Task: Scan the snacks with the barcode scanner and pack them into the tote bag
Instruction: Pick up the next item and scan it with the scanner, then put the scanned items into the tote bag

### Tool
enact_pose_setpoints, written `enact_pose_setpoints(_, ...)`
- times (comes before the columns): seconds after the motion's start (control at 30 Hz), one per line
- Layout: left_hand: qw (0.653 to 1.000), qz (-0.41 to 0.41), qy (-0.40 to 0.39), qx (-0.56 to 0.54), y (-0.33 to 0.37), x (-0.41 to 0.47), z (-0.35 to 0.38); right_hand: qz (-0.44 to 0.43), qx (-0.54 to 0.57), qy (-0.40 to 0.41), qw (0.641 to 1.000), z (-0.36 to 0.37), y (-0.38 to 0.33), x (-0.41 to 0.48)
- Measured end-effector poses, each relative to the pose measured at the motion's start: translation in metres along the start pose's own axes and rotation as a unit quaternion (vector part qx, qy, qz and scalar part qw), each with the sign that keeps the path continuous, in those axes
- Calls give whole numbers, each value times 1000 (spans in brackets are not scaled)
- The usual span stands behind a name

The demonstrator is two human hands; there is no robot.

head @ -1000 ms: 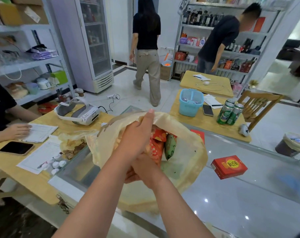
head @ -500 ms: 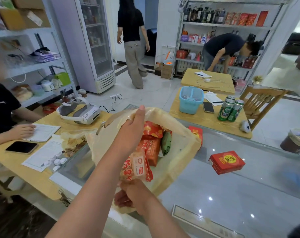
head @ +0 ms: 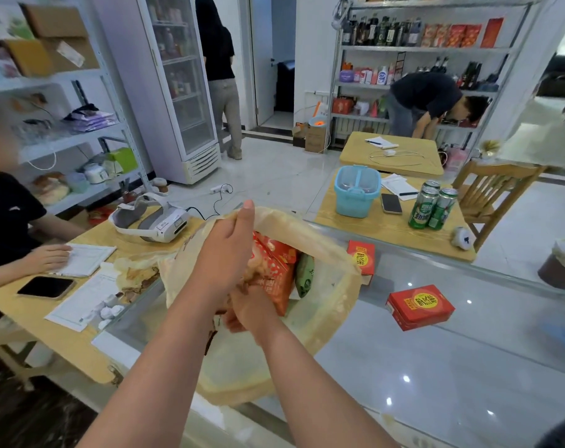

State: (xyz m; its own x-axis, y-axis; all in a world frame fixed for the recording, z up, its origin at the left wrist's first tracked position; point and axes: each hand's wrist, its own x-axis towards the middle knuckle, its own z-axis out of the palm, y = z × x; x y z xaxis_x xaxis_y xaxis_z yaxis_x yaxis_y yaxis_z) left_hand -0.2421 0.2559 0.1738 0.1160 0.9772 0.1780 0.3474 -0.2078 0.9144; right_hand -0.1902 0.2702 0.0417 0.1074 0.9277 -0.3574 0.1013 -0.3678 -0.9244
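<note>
Head view: left hand (head: 226, 257) pinches the beige fabric tote bag (head: 332, 305) rim; right hand (head: 252, 310) grips a red snack packet (head: 271, 279) inside it.

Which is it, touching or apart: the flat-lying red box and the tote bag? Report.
Apart. The head view shows bare glass counter between the red box and the right edge of the tote bag.

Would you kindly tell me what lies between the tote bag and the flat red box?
Nothing: in the head view the glass counter between the bag and the flat red box is bare. Another red box stands farther back, by the bag.
</note>
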Motion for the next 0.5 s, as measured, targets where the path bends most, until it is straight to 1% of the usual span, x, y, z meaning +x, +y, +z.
enact_pose_setpoints(0.07,1000,-20,-6,-21,-6,-1,1,29,69,-12,997,0,5,-9)
enact_pose_setpoints(0.13,997,-36,-22,-59,-16,-1,7,37,100,-50,993,-1,10,-18)
enact_pose_setpoints(0.2,996,-30,-42,-69,-25,-3,20,29,88,-81,992,-8,9,-29)
enact_pose_setpoints(0.27,996,-9,-71,-58,-33,-8,38,18,71,-79,994,-25,7,-38)
enact_pose_setpoints(0.33,993,3,-103,-62,-39,-13,57,5,70,-63,996,-49,10,-48)
enact_pose_setpoints(0.4,989,6,-133,-66,-46,-16,76,-28,84,-44,995,-77,18,-59)
enact_pose_setpoints(0.43,987,-2,-145,-75,-49,-17,85,-51,100,-16,994,-92,25,-64)
enact_pose_setpoints(0.47,984,-10,-156,-87,-52,-18,93,-76,133,34,988,-106,33,-70)
enact_pose_setpoints(0.5,981,-18,-167,-98,-54,-19,100,-96,177,100,974,-121,42,-72)
